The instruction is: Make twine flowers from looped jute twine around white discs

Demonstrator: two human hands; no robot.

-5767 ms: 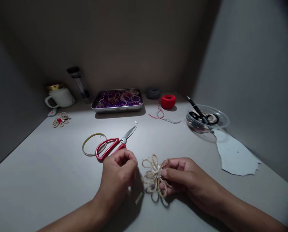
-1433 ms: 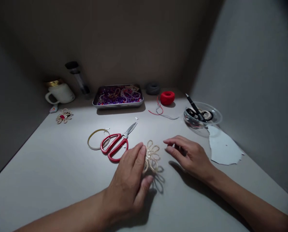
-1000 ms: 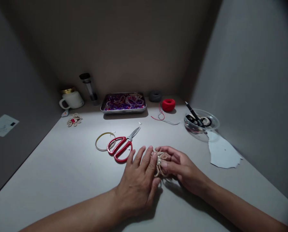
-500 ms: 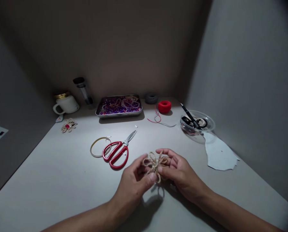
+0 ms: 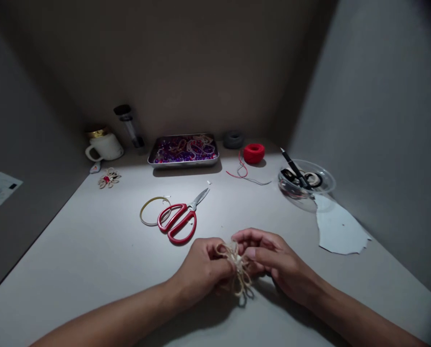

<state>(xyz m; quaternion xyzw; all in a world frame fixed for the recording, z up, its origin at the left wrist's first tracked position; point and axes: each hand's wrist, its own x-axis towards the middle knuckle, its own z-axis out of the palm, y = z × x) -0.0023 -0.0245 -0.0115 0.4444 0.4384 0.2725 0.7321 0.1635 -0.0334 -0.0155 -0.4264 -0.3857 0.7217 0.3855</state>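
A twine flower (image 5: 241, 275) with several loops and a pale centre is held just above the table near its front. My left hand (image 5: 207, 267) is closed on its left side, thumb on top and fingers partly hidden underneath. From the right, my right hand (image 5: 273, 258) pinches the flower's edge between thumb and fingers. Red-handled scissors (image 5: 181, 219) lie beyond my left hand, blades pointing away to the right. One handle overlaps a thin yellowish ring (image 5: 143, 210).
Along the back stand a white mug (image 5: 109, 147), a clear tube with black cap (image 5: 130, 127), a metal tray of beads (image 5: 184, 165), grey cord (image 5: 233, 140) and red cord (image 5: 254, 153). A finished-looking flower (image 5: 109, 179) lies left. A clear bowl (image 5: 329, 180) and white sheet (image 5: 340, 229) sit right.
The twine flower has turned and tilted in my hands, its pale centre now showing. Both hands sit slightly lower in view. The whole scene has shifted slightly right and up.
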